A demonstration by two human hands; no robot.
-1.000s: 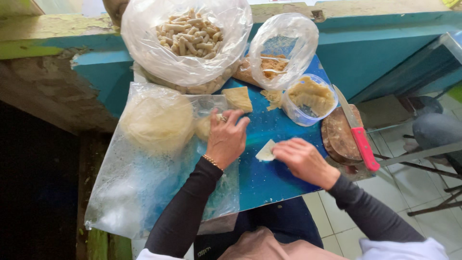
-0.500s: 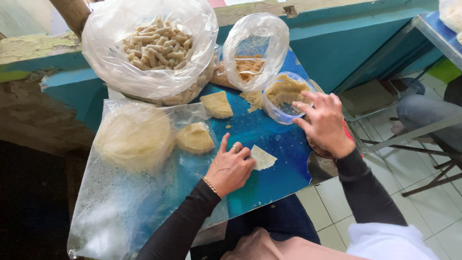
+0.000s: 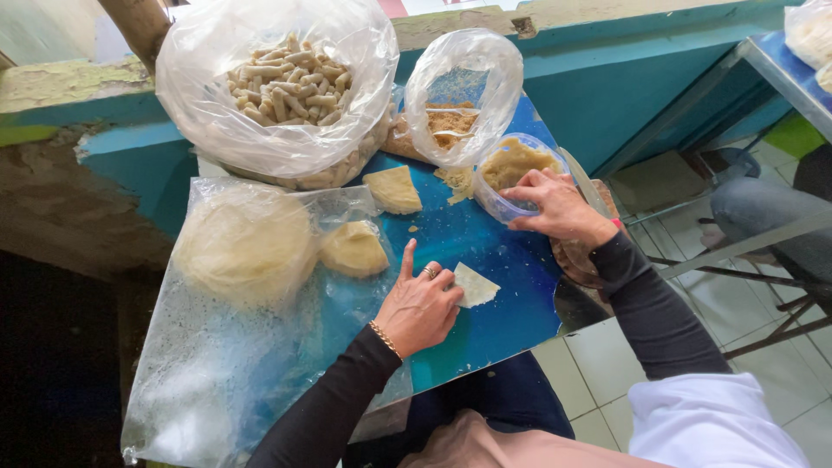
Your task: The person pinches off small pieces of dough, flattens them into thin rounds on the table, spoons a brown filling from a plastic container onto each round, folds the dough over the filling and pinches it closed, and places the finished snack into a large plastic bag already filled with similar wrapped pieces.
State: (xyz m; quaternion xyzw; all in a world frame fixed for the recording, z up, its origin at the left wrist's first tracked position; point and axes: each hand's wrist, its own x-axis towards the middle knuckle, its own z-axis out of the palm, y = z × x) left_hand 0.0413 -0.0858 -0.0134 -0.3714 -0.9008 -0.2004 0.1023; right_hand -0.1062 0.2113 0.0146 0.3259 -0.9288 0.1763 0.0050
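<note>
— Where did we have the wrapper? 
— The thin triangular pastry wrapper [image 3: 475, 284] lay flat on the blue tabletop [image 3: 485, 243], and our left hand [image 3: 420, 305] pinned its near edge with curled fingers. 
— And the right hand [image 3: 555, 204]? 
— It reached into the clear plastic tub of filling [image 3: 511, 169]; we couldn't tell if it pinched any. 
— How would the wrapper handle? 
— Light, limp and easy to tear, we judged, so best lifted by 1 corner.

sleeves: long, black | left hand [image 3: 420, 305]: ring, gold bracelet | top: white, apparently
</note>
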